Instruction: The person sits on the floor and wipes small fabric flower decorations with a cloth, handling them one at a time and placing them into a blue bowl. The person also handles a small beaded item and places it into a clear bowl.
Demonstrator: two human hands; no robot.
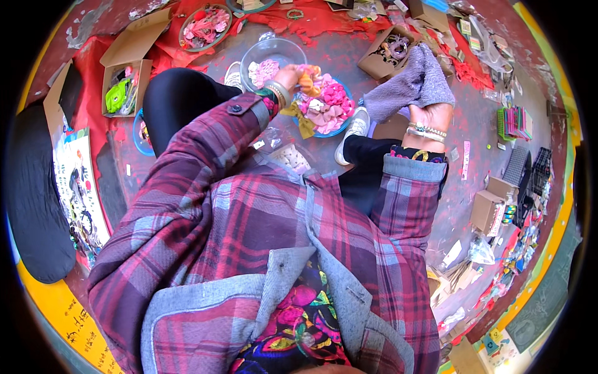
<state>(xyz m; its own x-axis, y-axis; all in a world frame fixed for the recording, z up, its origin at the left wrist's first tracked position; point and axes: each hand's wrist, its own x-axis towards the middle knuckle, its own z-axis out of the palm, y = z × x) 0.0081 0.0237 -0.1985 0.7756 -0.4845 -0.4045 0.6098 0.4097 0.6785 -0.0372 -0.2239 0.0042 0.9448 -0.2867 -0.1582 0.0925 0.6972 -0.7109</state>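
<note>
My left hand [288, 77] is closed on an orange and pink scrunchie [309, 81]. It is held at the near edge of a clear round bowl [277, 50] with a light pink scrunchie [264, 71] inside. Just right of that hand, a blue basin [342, 129] is heaped with pink scrunchies [331, 103], and an olive one [304, 126] hangs over its edge. My right hand [431, 116] is wrapped in part by a greyish-purple fuzzy cloth [398, 92], which it grips. The fingers on that side are hidden under the cloth.
My shoes [354, 134] and bent legs [187, 100] flank the basin. Beyond the cloth stands a cardboard box [381, 53] of hair ties. Another open carton [126, 87] with a green item is at left. A green basket [506, 123] and small goods line the right side.
</note>
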